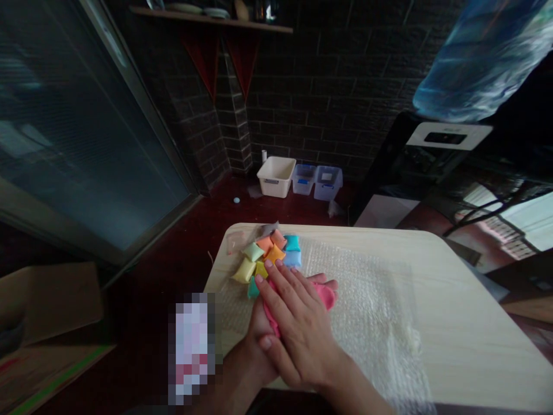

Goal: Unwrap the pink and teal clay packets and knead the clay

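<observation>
A flattened lump of pink modelling clay (326, 295) is pressed between my two palms over the table. Underneath, my left hand (259, 320) bears the clay palm up, its fingertips showing past the clay's far edge. My right hand (300, 323) lies flat across the top with its fingers stretched out, covering most of the clay. Just beyond the fingers sits a pile of small clay packets: an orange packet (275, 253), a yellow packet (245, 270), a pale green packet (253, 251), a light blue packet (292, 258), a teal packet (292, 242) and others.
Bubble wrap (371, 311) covers part of the pale wooden table (466, 311). On the floor by the brick wall stand a white basket (276, 187) and two clear plastic bins (328, 190). A water dispenser (449, 136) is at right, a cardboard box (60, 300) at left.
</observation>
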The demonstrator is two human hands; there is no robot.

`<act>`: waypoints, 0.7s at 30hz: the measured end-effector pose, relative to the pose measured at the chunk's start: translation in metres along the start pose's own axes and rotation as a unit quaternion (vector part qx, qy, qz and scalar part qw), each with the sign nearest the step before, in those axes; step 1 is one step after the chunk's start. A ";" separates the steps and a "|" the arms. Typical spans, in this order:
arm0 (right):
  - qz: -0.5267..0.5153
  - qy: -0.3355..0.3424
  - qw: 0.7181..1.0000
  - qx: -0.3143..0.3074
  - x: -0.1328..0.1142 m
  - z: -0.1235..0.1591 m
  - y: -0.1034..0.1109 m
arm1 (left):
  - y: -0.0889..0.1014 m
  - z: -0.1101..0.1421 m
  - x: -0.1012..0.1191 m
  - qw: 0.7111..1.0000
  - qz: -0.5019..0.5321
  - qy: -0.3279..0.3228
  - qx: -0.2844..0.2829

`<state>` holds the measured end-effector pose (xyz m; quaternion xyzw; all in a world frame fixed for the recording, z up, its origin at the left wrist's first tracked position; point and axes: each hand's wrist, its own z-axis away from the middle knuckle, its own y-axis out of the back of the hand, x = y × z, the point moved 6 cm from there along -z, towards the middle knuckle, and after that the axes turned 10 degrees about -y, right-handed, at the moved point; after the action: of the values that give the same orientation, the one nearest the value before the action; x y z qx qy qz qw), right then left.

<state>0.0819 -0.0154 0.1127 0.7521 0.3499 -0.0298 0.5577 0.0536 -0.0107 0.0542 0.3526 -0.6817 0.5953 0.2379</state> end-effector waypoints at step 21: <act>-0.191 -0.187 0.938 0.221 0.048 0.008 0.051 | -0.010 -0.046 0.047 0.929 0.178 0.313 -0.089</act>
<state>0.1493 -0.0053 0.1306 0.7560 0.3613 -0.3521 0.4170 0.0264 0.0251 0.1038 -0.0014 -0.6743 0.6445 0.3603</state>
